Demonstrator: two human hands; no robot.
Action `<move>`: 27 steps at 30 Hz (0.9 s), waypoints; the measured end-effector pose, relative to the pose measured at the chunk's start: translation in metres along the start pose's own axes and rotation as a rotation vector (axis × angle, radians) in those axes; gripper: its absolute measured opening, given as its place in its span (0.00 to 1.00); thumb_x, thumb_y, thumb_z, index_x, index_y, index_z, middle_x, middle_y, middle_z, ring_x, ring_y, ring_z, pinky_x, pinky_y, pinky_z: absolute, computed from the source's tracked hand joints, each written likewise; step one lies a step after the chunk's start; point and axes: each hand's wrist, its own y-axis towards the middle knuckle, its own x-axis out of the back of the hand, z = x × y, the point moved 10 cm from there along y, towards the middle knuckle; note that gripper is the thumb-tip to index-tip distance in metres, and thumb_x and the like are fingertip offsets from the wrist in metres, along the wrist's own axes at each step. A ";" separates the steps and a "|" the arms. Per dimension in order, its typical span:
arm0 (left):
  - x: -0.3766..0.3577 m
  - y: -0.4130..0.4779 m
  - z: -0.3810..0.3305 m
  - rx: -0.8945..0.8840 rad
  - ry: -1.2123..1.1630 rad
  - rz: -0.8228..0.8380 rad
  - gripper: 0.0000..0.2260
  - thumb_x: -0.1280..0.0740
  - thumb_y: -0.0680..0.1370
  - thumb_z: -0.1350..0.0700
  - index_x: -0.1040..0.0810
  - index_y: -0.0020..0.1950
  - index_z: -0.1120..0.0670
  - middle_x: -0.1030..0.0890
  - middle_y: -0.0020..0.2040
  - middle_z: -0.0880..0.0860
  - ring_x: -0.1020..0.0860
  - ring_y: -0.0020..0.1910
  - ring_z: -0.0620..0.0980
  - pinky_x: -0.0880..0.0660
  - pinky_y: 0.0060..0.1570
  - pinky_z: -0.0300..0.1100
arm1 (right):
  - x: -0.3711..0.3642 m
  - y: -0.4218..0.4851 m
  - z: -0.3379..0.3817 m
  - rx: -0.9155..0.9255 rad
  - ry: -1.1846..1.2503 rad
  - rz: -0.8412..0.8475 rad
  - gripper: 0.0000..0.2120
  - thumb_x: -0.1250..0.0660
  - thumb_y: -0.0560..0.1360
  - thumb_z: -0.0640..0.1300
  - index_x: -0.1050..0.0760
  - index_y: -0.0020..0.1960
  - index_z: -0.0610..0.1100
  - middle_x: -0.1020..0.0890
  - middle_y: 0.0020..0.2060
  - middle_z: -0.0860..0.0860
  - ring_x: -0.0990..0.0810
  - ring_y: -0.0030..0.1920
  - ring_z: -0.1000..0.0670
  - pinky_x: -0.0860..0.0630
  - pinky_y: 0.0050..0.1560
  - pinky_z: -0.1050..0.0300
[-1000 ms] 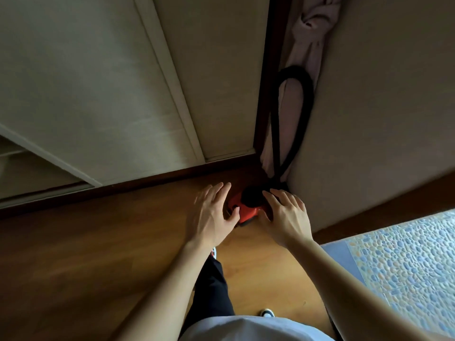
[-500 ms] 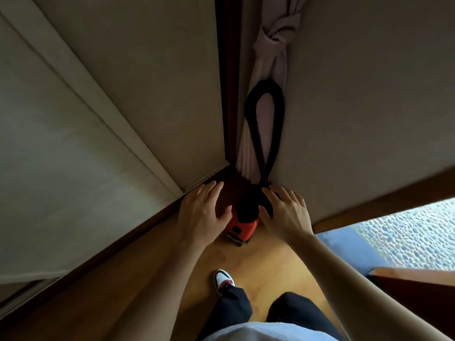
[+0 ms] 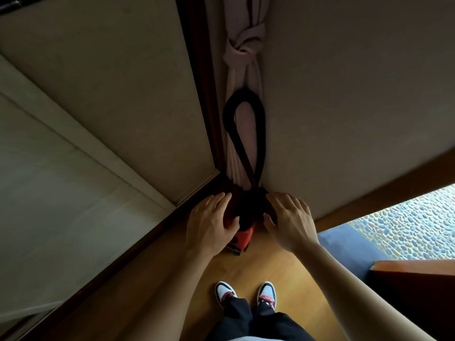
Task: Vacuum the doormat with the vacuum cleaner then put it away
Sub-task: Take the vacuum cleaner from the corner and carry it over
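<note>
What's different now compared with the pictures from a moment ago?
Mostly the view: the head turned, so both shoes now show and the red vacuum cleaner sits mid-picture. The left hand and right hand stayed spread open on either side of it; nothing was grasped or let go that I can see. The vacuum cleaner did not shift, its black hose still looped against the knotted curtain.

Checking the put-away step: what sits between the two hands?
In the head view, the red vacuum cleaner with its black hose sits between the left hand and right hand.
</note>
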 end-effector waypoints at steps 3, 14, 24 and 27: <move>-0.007 0.003 -0.007 -0.006 0.010 -0.001 0.30 0.44 0.77 0.37 0.32 0.75 0.49 0.27 0.73 0.49 0.30 0.72 0.49 0.27 0.66 0.51 | -0.008 0.002 -0.010 0.007 0.013 0.021 0.30 0.44 0.77 0.60 0.25 0.73 0.47 0.21 0.67 0.45 0.23 0.67 0.41 0.28 0.69 0.41; -0.109 0.032 0.025 0.017 0.000 -0.016 0.30 0.43 0.77 0.37 0.29 0.74 0.52 0.23 0.69 0.51 0.26 0.68 0.49 0.25 0.64 0.49 | -0.116 0.027 -0.060 -0.011 0.088 0.058 0.32 0.47 0.77 0.62 0.29 0.75 0.48 0.23 0.69 0.45 0.25 0.69 0.41 0.29 0.71 0.40; -0.328 0.086 0.082 0.039 -0.072 0.014 0.25 0.33 0.77 0.43 0.26 0.71 0.53 0.21 0.66 0.52 0.22 0.64 0.51 0.26 0.60 0.43 | -0.313 0.092 -0.146 -0.084 0.156 0.048 0.28 0.39 0.78 0.58 0.30 0.75 0.47 0.23 0.69 0.45 0.26 0.69 0.40 0.31 0.71 0.41; -0.400 0.105 0.104 0.070 -0.118 0.013 0.24 0.32 0.77 0.44 0.25 0.70 0.53 0.21 0.65 0.52 0.22 0.63 0.51 0.27 0.58 0.40 | -0.371 0.117 -0.173 -0.073 0.173 -0.003 0.27 0.35 0.79 0.54 0.29 0.74 0.46 0.23 0.68 0.44 0.25 0.67 0.39 0.31 0.70 0.41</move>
